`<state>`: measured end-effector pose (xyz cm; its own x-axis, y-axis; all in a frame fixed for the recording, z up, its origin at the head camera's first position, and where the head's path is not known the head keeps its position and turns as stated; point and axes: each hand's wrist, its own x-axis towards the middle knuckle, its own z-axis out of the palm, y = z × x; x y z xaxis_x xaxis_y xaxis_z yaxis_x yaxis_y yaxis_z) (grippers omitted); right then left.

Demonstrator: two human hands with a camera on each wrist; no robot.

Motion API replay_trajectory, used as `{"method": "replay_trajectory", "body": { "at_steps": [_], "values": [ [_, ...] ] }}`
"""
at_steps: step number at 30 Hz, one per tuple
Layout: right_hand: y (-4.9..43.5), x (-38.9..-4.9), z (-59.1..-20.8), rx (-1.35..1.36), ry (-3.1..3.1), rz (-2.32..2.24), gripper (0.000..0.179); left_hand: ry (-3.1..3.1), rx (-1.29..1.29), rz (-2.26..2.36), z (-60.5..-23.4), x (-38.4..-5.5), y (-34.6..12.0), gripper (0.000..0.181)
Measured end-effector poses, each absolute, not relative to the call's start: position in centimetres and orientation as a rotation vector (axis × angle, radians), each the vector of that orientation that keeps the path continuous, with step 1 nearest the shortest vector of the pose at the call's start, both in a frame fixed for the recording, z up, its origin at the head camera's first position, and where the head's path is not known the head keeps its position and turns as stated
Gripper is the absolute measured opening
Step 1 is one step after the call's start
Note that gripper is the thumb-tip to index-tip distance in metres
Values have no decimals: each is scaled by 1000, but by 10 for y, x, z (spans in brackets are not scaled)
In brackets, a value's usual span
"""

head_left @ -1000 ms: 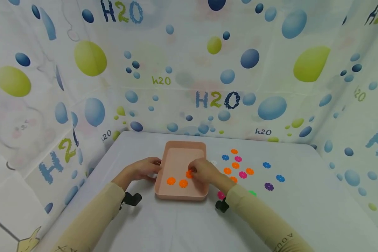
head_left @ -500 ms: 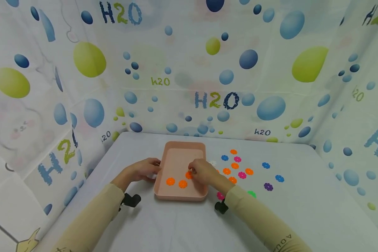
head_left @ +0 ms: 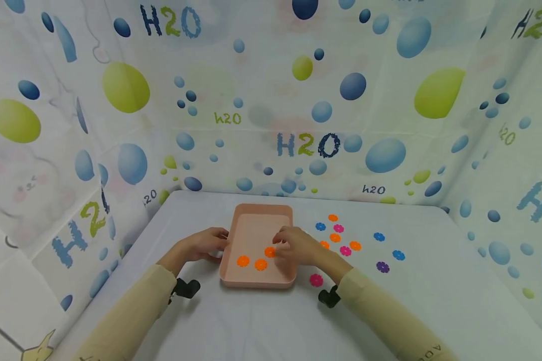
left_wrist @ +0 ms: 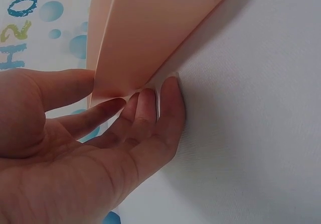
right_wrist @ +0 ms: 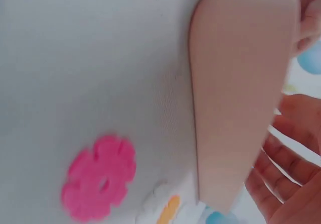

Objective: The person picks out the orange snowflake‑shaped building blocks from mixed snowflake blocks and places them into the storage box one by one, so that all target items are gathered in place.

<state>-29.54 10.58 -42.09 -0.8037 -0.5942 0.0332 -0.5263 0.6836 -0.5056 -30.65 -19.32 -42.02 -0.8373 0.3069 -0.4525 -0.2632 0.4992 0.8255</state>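
A shallow pink tray [head_left: 257, 220] stands on the white table. My left hand [head_left: 204, 245] grips its left side; in the left wrist view the thumb passes behind the rim while the fingers [left_wrist: 145, 106] stay outside the wall. Three orange flower-shaped plastic pieces [head_left: 243, 261] lie on the tray floor. Over the tray's right part, my right hand [head_left: 293, 245] has loosely bent fingers apart from each other, just beside the rightmost orange piece [head_left: 269, 252]. The right wrist view shows its relaxed fingers [right_wrist: 286, 179] beyond the tray wall, holding nothing visible.
Right of the tray several more flower pieces lie scattered: orange [head_left: 355, 246], pink [head_left: 316, 280], blue [head_left: 379, 236] and purple [head_left: 383, 267]. My right forearm covers part of that area. A patterned curtain [head_left: 262, 75] surrounds the table.
My right hand's fingers have parted and let go of the third orange piece, which now lies in the tray. The right forearm has shifted slightly right; the left hand keeps its place.
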Motion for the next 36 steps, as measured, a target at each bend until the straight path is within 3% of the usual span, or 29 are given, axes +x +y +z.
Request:
{"method": "replay_trajectory", "body": {
  "at_steps": [7,19,36],
  "values": [
    [137,-286,-412,-1018,2740,-869,30,2191,42,1334,-420,-306,-193,54],
    [202,-278,-415,-863,2817,-858,31,2193,58,1335,-418,-305,-192,53],
    [282,-293,-424,-661,2940,-870,32,2186,37,1328,-418,-308,-192,52]
  ]
}}
